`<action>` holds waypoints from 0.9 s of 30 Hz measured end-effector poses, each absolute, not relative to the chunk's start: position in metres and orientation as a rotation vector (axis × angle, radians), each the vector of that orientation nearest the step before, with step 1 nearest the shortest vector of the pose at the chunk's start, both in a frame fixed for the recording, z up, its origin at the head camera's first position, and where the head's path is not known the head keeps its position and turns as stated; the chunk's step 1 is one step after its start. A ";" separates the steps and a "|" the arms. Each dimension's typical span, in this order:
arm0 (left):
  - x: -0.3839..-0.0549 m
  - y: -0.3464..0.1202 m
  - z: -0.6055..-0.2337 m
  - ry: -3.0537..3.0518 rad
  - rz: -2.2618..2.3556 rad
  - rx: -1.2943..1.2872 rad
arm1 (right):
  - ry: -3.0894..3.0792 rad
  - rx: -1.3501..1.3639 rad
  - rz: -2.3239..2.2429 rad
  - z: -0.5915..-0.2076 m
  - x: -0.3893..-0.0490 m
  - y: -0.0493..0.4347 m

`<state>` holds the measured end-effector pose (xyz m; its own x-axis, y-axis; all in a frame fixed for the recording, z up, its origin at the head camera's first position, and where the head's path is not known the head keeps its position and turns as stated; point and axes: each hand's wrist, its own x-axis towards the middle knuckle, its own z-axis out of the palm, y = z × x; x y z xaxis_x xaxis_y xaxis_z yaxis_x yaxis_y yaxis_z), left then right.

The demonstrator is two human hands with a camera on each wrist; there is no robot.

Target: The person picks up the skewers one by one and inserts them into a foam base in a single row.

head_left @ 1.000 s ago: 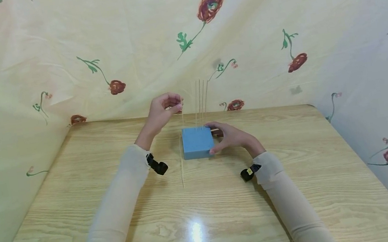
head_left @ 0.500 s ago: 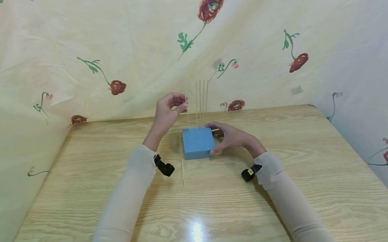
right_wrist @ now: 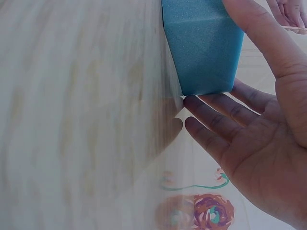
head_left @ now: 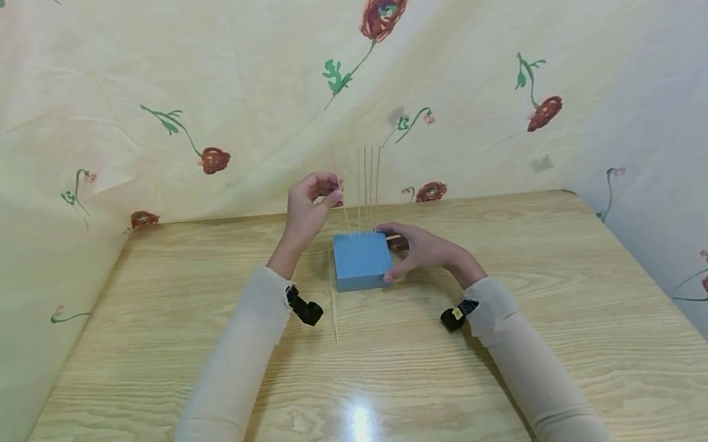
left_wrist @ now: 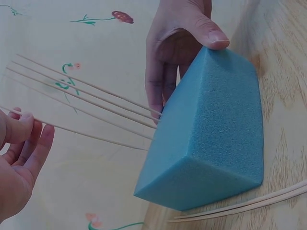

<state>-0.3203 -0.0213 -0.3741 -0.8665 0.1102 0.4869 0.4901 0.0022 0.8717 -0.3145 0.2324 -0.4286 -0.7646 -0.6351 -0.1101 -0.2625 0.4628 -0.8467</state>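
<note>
A blue foam block [head_left: 362, 257] rests on the wooden table. My left hand [head_left: 307, 205] pinches a thin wooden skewer [left_wrist: 96, 137] between thumb and fingers. Its lower end meets the block's top near the back edge; how deep it sits I cannot tell. Beside it, several more skewers [left_wrist: 88, 84] stand in a row in the block, leaning slightly. My right hand [head_left: 422, 248] grips the block's right side, thumb at the front corner and fingertips toward the back. In the right wrist view, the thumb [right_wrist: 264, 38] lies against the block and the other fingers spread beside it.
Loose skewers [head_left: 334, 310] lie on the table [head_left: 142, 356] along the block's left side. A flowered cloth [head_left: 272, 74] hangs behind the table and at both sides. Each wrist wears a black camera.
My left hand has shifted right with its skewer, then slightly down, bringing the skewer's foot to the block's top. The right hand and the block stay in place.
</note>
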 end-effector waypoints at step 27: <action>-0.322 -0.019 -0.377 -1.996 -1.956 -0.608 | 2.314 -0.758 -1.216 -0.427 -0.314 0.232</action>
<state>-0.3221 -0.0188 -0.3775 -0.8721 0.1007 0.4788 0.4808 -0.0055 0.8768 -0.3143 0.2319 -0.4272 -0.7646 -0.6353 -0.1084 -0.2711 0.4696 -0.8402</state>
